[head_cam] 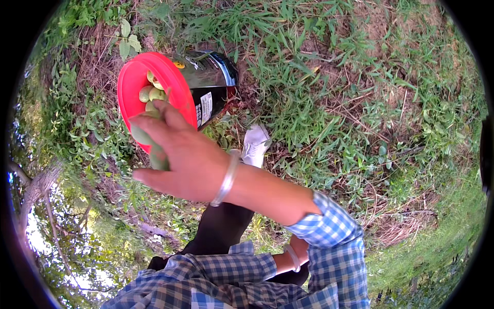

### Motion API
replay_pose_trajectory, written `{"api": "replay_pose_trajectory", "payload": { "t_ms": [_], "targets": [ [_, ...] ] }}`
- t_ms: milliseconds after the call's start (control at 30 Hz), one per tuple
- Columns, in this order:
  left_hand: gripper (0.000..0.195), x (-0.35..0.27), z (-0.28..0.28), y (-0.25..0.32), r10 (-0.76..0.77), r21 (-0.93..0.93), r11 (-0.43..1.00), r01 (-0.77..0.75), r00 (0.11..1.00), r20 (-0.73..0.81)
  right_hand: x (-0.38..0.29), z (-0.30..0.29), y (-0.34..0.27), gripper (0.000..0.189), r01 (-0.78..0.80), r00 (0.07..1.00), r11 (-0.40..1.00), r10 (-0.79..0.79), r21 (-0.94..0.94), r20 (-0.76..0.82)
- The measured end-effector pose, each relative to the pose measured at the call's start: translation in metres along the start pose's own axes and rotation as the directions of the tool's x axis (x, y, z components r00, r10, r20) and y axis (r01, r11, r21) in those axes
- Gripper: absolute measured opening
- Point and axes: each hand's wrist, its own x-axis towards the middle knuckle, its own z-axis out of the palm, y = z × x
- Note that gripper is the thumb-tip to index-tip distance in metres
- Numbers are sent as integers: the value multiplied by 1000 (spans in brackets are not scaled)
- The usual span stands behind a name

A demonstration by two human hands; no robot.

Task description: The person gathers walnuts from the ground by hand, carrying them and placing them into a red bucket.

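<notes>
My right hand [173, 154], blurred and wearing a bangle, reaches over the near rim of a plastic bucket [185, 102]. Between its thumb and fingers are green fruits [158, 159], another of them [141, 134] by the fingertips. The bucket has a red rim and inside and a dark outer wall with printed labels. Several round green fruits [156, 94] lie within it, partly covered by my fingers. Of my left hand [301, 247], only the part near the bangled wrist shows; its fingers are hidden behind my right sleeve.
A white shoe [255, 143] rests on the ground close to the bucket, below a dark trouser leg [224, 228]. Grass and weeds [328, 127] with dry stalks spread to the right. A tree trunk [40, 185] and branches stand at the left rim.
</notes>
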Motion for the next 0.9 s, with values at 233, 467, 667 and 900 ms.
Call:
{"api": "replay_pose_trajectory", "payload": {
  "t_ms": [233,467,667,900],
  "targets": [
    [26,18,-14,3,-96,-193,981,27,929,-358,-134,-69,18,51,-184,959,967,137,-176,-250],
    [14,32,-21,10,190,93,982,-168,797,-573,-439,9,-11,39,-774,615,553,538,-308,-577],
    [10,26,-32,-32,173,130,985,-118,768,-617,-522,119,-34,27,-863,498,258,578,-435,-646],
    [18,18,-166,33,464,444,885,-138,314,-828,-532,120,-29,15,-886,454,214,583,-412,-673]
  ]
}}
